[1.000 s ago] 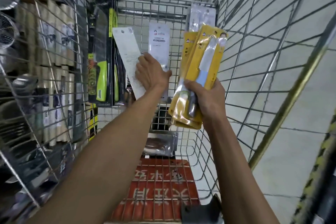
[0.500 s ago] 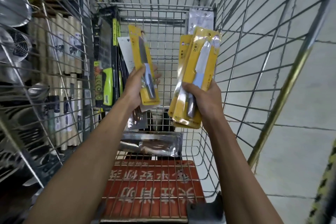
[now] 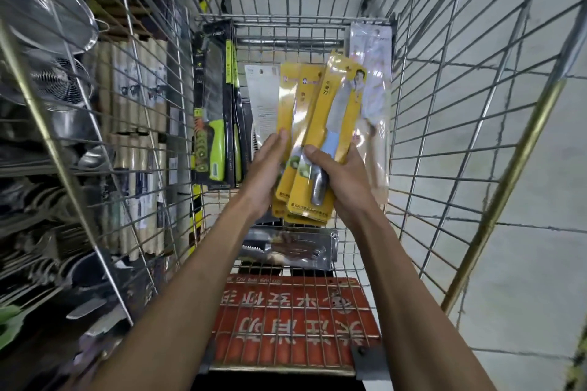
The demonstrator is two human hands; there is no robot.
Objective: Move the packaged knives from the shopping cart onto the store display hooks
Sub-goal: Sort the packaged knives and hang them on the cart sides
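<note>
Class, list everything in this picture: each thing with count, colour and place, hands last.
yellow packs: at least three, yellow, fanned in both hands
green packs: at least two, black and green, cart's far-left corner
white pack: one, white, behind yellow packs
tall clear pack: one, see-through, far-right corner
flat clear pack: one, see-through, cart floor
flap: one, red, cart's near end
cart: one, silver wire, around all packs
strainers: some, steel, left shelf
left hand: one, grips yellow packs' left edge
right hand: one, grips their lower right
</note>
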